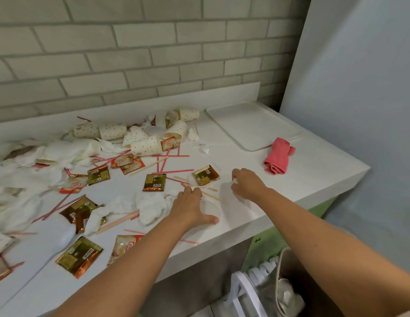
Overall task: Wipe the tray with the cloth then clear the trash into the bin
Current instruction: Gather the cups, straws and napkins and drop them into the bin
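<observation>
The person's left hand (192, 207) lies flat on the white counter (313, 179), fingers straight and spread, thumb stretched out toward the right hand, gripping nothing. Its fingertips touch or nearly touch a thin wooden stirrer (210, 195), and a crumpled white napkin (153, 205) sits just beside its outer edge. The right hand (247, 184) hovers just above the counter, a little ahead of the left, with fingers loosely bent downward and nothing visible between them; its shadow falls on the surface beneath. A gold sachet (205, 175) lies just beside the right hand's fingertips, on the side facing the left hand.

The pink cloth (278, 156) lies bunched on the counter beyond the right hand and slightly outward from it, apart from both hands. The white tray (252, 124) lies flat farther beyond, its near corner touching the cloth. Spotted paper cups (145, 145), red-striped straws (172, 171) and more sachets and napkins spread out ahead of and outward from the left hand. The bin (282, 265) stands on the floor below the right forearm
</observation>
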`<state>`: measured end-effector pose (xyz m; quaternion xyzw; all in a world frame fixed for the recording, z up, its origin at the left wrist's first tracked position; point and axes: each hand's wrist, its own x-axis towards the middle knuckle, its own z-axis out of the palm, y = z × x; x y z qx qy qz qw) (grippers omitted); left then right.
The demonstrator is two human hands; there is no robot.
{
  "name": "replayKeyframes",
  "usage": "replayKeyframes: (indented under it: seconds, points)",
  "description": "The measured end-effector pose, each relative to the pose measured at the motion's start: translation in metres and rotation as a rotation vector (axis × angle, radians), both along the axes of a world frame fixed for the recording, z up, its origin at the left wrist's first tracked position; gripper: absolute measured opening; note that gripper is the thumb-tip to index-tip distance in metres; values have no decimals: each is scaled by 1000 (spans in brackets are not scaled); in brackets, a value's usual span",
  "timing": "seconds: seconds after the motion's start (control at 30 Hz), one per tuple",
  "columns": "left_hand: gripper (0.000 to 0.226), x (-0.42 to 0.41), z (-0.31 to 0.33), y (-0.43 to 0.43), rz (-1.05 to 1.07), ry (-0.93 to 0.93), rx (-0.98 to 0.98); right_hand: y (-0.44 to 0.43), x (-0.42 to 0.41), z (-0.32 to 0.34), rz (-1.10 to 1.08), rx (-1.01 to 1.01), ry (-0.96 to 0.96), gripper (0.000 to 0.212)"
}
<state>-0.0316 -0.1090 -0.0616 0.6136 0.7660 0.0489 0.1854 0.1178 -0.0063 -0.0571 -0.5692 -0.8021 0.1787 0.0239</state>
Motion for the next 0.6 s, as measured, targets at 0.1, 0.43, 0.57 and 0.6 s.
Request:
replayKeyframes:
  seconds: [0.1,0.43,0.57,0.6]
  points:
    - [85,0,2,3,12,-37,-16,4,-12,14,-23,62,97,18]
    - [69,-17,15,6,26,-189,9,19,-58,27,-50,20,185,42]
    - [46,-31,25,5,76,-258,81,24,-68,19,-11,-88,55,80]
    - [40,-35,28,4,93,-286,105,24,-72,17,-8,-108,5,83]
